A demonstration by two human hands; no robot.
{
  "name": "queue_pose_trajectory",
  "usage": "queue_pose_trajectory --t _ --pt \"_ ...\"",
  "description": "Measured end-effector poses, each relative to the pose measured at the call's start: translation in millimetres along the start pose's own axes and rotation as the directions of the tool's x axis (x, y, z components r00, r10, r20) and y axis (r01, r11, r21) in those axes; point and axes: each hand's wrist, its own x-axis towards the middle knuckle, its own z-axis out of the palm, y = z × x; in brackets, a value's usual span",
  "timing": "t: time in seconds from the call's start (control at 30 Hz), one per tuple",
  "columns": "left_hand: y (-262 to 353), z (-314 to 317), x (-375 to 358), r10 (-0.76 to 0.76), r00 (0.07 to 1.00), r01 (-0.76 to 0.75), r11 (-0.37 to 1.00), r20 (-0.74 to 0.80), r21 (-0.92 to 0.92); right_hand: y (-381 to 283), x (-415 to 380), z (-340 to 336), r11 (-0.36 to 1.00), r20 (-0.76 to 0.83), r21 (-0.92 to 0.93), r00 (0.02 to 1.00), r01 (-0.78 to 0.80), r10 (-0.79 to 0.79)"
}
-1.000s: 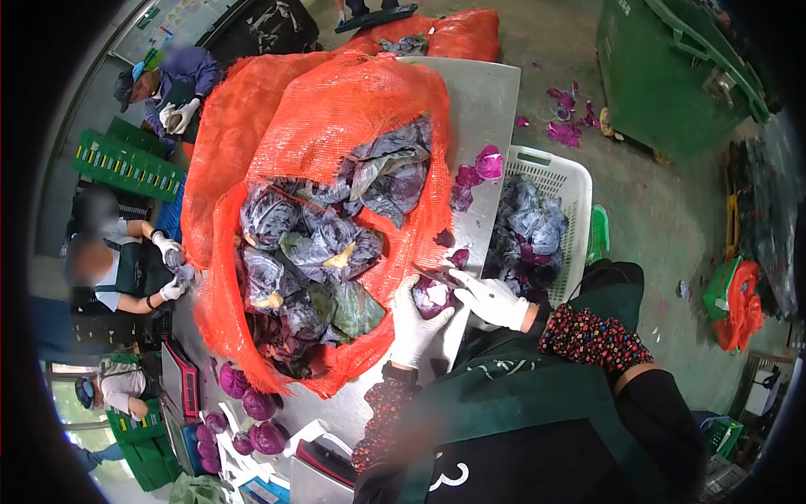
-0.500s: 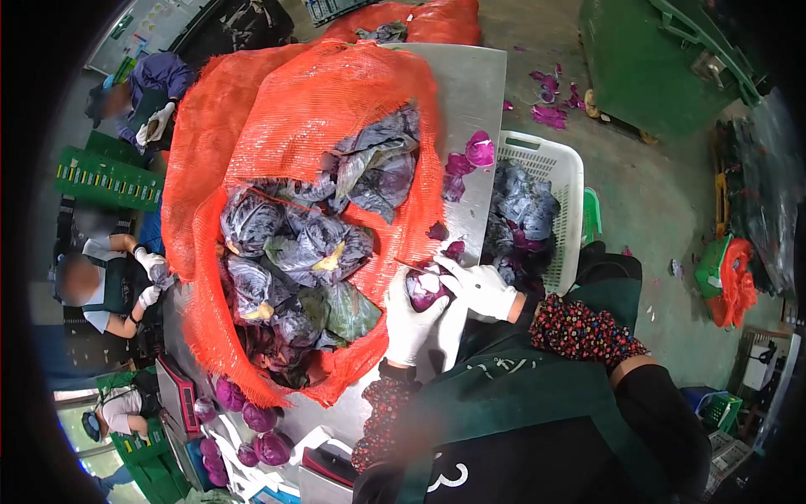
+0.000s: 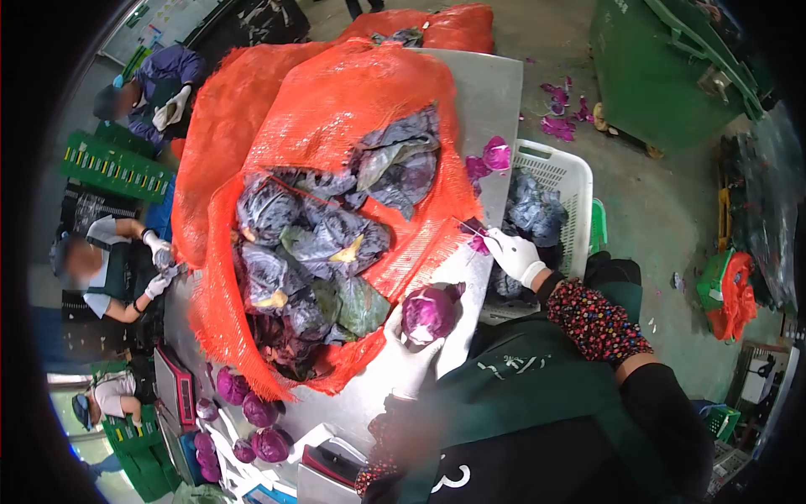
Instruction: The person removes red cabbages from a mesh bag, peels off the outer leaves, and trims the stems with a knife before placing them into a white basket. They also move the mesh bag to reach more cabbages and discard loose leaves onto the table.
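Note:
A trimmed red cabbage (image 3: pixel 428 315) rests in my white-gloved left hand (image 3: pixel 410 359), whose fingers curl round its lower side. To the right, over the edge of the metal table (image 3: pixel 489 97), my gloved right hand (image 3: pixel 515 257) is closed on a thin knife (image 3: pixel 473 229), its blade pointing left. Purple leaf scraps (image 3: pixel 478 244) lie by the blade. Left of both hands is an open orange mesh sack (image 3: pixel 336 101) holding several dark cabbages (image 3: pixel 336 244) with their outer leaves on.
A white basket (image 3: pixel 579 185) of leaves stands right of the table, below a green bin (image 3: pixel 663 76). Trimmed cabbages (image 3: pixel 270 445) lie near a red scale (image 3: pixel 175 395). Three co-workers, one of them in a purple top (image 3: pixel 164 74), are along the left. Leaf scraps (image 3: pixel 558 126) litter the floor.
My right hand has moved away from the cabbage, up and to the right, with the knife. The cabbage, still in my left hand, now shows more of its purple side. The view has shifted slightly.

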Motion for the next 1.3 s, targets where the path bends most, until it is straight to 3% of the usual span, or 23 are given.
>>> queue_pose_trajectory --t 0.1,0.13,0.17,0.23,0.3,0.33,0.37,0.43,0.5,0.53,0.57,0.63,0.67,0.77,0.8,0.83,0.9,0.93,0.97,1.03,1.1,1.17,1.3 --pt "17 0 -13 -0.182 0.981 0.161 0.959 -0.073 -0.232 -31 -13 -6 0.993 0.024 -0.086 0.996 0.084 -0.082" --pt "20 4 -11 -0.235 0.968 0.196 0.929 -0.091 -0.315 -45 -20 -9 0.985 0.023 0.03 0.985 0.168 -0.169" --pt "22 8 -5 -0.235 0.968 0.195 0.927 -0.091 -0.32 -62 -23 -15 0.992 0.163 0.082 0.981 0.095 -0.107" --pt "23 17 5 -0.111 0.993 0.102 0.963 -0.024 -0.249 -74 -30 -7 0.932 0.017 0.249 0.961 0.265 -0.277" --pt "-3 5 22 0.062 0.986 -0.09 0.979 0.154 0.183 -85 -23 -19 0.906 -0.083 0.199 0.927 0.375 -0.365" --pt "-6 3 29 0.089 0.981 -0.121 0.974 0.17 0.193 -102 -20 -50 0.945 0.227 0.309 0.956 0.109 -0.185" --pt "-8 4 35 0.115 0.976 -0.153 0.967 0.187 0.205 -90 -16 -37 0.929 0.132 0.314 0.96 0.194 -0.245" --pt "-6 15 40 0.036 0.993 -0.034 0.999 0.113 -0.018 -68 -11 -18 0.946 0.202 0.242 0.942 0.216 -0.267" --pt "-8 29 43 -0.071 0.981 0.105 0.976 0.179 -0.189 -56 -19 -6 0.895 0.185 0.423 0.953 0.144 -0.241" --pt "-9 32 46 -0.053 0.995 0.043 0.992 0.084 0.115 -60 -24 -8 0.88 0.094 0.407 0.947 0.244 -0.307" --pt "-6 39 50 -0.133 0.989 0.124 0.985 0.066 0.124 -61 -29 -18 0.885 0.224 0.445 0.939 0.14 -0.261" --pt "-16 37 53 -0.015 0.995 0.0 0.99 0.103 0.142 -54 -29 -25 0.912 0.31 0.374 0.905 0.167 -0.293" --pt "-17 37 54 -0.018 0.994 0.002 0.99 0.109 0.14 -61 -30 -33 0.933 0.218 0.278 0.931 0.228 -0.293" --pt "-19 35 53 -0.001 0.987 -0.024 0.988 0.162 0.154 -84 -31 -58 0.943 0.274 0.106 0.903 0.314 -0.331" --pt "-18 35 55 -0.005 0.984 -0.028 0.983 0.181 0.18 -81 -32 -50 0.876 0.119 0.069 0.868 0.477 -0.482" --pt "-13 34 58 -0.009 0.98 -0.033 0.978 0.198 0.206 -82 -30 -49 0.876 0.118 0.07 0.868 0.477 -0.482" --pt "-2 32 64 -0.022 0.965 -0.047 0.966 0.262 0.255 -83 -25 -48 0.844 0.391 0.011 0.775 0.536 -0.497" --pt "2 32 65 -0.031 0.959 -0.033 0.975 0.283 0.221 -80 -20 -44 0.732 0.132 0.075 0.721 0.677 -0.68" --pt "5 32 66 -0.039 0.952 -0.019 0.982 0.304 0.186 -77 -16 -40 0.733 0.133 0.074 0.722 0.676 -0.679" --pt "11 30 69 -0.047 0.95 -0.013 0.982 0.309 0.189 -75 -9 -37 0.546 -0.013 -0.214 0.557 0.81 -0.831" --pt "18 30 71 -0.04 0.928 -0.013 0.99 0.37 0.14 -76 -8 -43 0.576 -0.003 -0.12 0.58 0.808 -0.814" --pt "15 29 74 -0.048 0.919 0.004 0.994 0.39 0.113 -80 -9 -51 0.727 0.211 0.005 0.71 0.687 -0.672" --pt "8 30 72 -0.002 0.943 -0.042 0.991 0.333 0.126 -75 -2 -33 0.72 0.081 0.035 0.716 0.693 -0.693"
